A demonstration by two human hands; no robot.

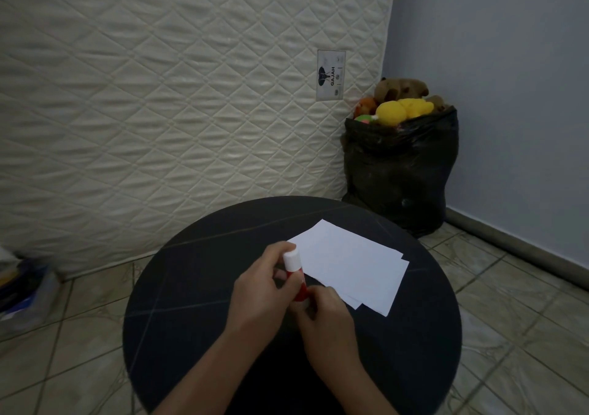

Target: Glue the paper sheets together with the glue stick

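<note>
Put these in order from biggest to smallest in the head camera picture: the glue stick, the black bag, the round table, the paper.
1. round table
2. black bag, though it stands farther away, so it may really be bigger than it looks
3. paper
4. glue stick

Left hand (259, 282) and right hand (328, 314) meet, fingers curled, forearms converging.

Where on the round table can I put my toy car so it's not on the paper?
The table is bare on its left, between the rim and the left hand, and along the far rim beyond the paper sheets. The middle is crowded: both hands hold the glue stick, the right hand beside the sheets.
</note>
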